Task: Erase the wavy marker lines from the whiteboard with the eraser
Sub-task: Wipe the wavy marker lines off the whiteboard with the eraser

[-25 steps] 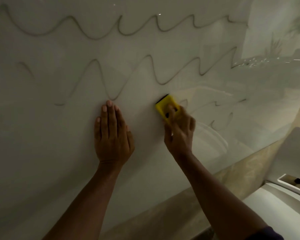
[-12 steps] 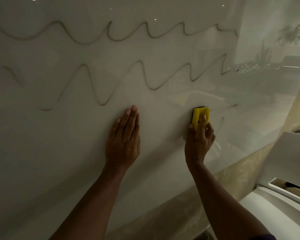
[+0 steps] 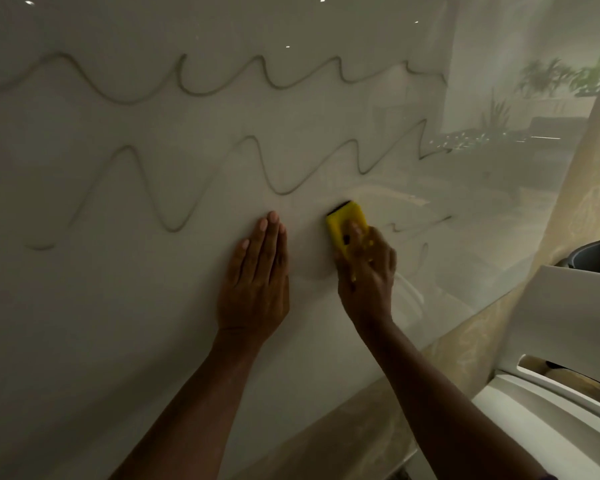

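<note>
R hand [image 3: 368,271] gripping yellow eraser [image 3: 346,223] on whiteboard [image 3: 118,323], L hand [image 3: 257,282] flat open beside, bare board below.

glossy whiteboard [image 3: 118,323], wavy marker lines [image 3: 222,84], eraser [image 3: 345,225]

The right hand [image 3: 366,271] covers the lower half of the yellow eraser [image 3: 346,225], and both are smeared by motion. The top wavy line [image 3: 222,81] runs off the left edge, as does the whiteboard [image 3: 118,306] (its top is cropped too).
</note>
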`<state>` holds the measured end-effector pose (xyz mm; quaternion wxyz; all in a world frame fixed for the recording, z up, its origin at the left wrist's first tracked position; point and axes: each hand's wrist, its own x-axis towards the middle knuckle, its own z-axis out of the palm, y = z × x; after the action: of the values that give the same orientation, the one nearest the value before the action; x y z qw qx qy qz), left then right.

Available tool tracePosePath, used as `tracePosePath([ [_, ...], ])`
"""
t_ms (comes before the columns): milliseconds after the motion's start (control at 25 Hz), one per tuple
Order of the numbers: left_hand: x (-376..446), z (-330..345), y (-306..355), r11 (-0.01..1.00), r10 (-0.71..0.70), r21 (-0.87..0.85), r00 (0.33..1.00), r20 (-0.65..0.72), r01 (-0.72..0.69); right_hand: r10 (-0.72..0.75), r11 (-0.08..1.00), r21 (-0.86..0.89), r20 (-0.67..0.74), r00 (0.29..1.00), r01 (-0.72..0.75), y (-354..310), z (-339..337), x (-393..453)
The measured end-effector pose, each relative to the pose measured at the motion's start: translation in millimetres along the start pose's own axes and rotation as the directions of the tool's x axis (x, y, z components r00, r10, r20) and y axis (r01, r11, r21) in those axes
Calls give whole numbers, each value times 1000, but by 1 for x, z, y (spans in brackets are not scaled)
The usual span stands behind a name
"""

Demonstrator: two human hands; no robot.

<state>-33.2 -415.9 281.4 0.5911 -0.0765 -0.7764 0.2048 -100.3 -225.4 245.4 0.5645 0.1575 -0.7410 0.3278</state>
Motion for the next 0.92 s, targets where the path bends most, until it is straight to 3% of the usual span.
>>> tracePosePath([
  [40, 0, 1, 0, 1000, -6, -6, 1000, 1, 6, -163, 986, -21, 36, 986, 164, 4, -2, 4],
  [80, 1, 1, 0, 1000, -15, -18, 1000, 3, 15, -194, 980, -40, 45, 980, 196, 9, -6, 10],
  [120, 1, 1, 1, 999, -21, -27, 1000, 5, 21, -96, 994, -46, 20, 995, 96, 13, -9, 14],
  [160, 0, 1, 1, 999, -25, -23, 1000, 5, 25, 105, 994, -27, -23, 994, -106, 13, -9, 17],
  [200, 0, 1, 1, 1000, -26, -14, 1000, 4, 26, 293, 956, 6, -54, 955, -293, 9, -7, 18],
  [240, 0, 2, 2, 1000, -27, -8, 1000, 4, 27, 335, 942, -2, -74, 939, -336, 3, -4, 15],
  [280, 0, 2, 3, 1000, -28, -8, 1000, 3, 28, 233, 972, -27, -62, 970, -235, -2, 0, 8],
  [360, 0, 2, 5, 999, -39, -12, 999, -5, 39, -125, 992, -17, 48, 991, 126, -4, 1, -13],
  [400, 1, 3, 6, 999, -49, -18, 999, -7, 49, -227, 974, -5, 85, 970, 228, 3, -3, -19],
  [440, 1, 3, 6, 998, -58, -28, 998, -6, 58, -229, 973, -15, 88, 969, 231, 16, -7, -24],
  [480, 2, 4, 6, 997, -63, -36, 998, -5, 63, -102, 994, -34, 55, 993, 104, 28, -8, -28],
  [520, 2, 4, 6, 997, -64, -36, 998, -3, 64, 170, 985, -13, 1, 985, -170, 36, -8, -31],
  [560, 3, 4, 7, 997, -63, -32, 998, -1, 63, 446, 895, 31, -25, 895, -445, 38, -6, -33],
  [600, 3, 5, 9, 998, -62, -29, 998, -3, 61, 550, 835, 29, -29, 834, -550, 36, -3, -39],
  [640, 3, 5, 10, 998, -61, -27, 998, -8, 60, 478, 878, -23, -29, 878, -478, 31, 1, -50],
  [680, 4, 6, 12, 998, -63, -27, 998, -13, 63, 275, 960, -63, 19, 961, -274, 26, 3, -65],
  [720, 6, 7, 13, 997, -67, -29, 998, -16, 66, 43, 998, -48, 114, 993, -37, 25, 3, -83],
  [760, 8, 7, 13, 998, -60, -30, 998, -14, 59, -104, 994, -21, 186, 977, 110, 29, 1, -96],
  [800, 11, 8, 13, 999, -28, -35, 1000, -5, 27, -137, 989, -26, 206, 969, 146, 36, -2, -103],
  [840, 15, 9, 14, 999, 28, -47, 1000, 12, -28, -25, 999, -41, 173, 985, 32, 40, -2, -106],
  [880, 20, 9, 15, 994, 89, -66, 995, 34, -87, 223, 975, -34, 91, 971, -221, 40, 0, -106],
  [920, 26, 10, 17, 988, 131, -84, 990, 51, -127, 449, 894, -17, 37, 893, -448, 34, 3, -105],
])
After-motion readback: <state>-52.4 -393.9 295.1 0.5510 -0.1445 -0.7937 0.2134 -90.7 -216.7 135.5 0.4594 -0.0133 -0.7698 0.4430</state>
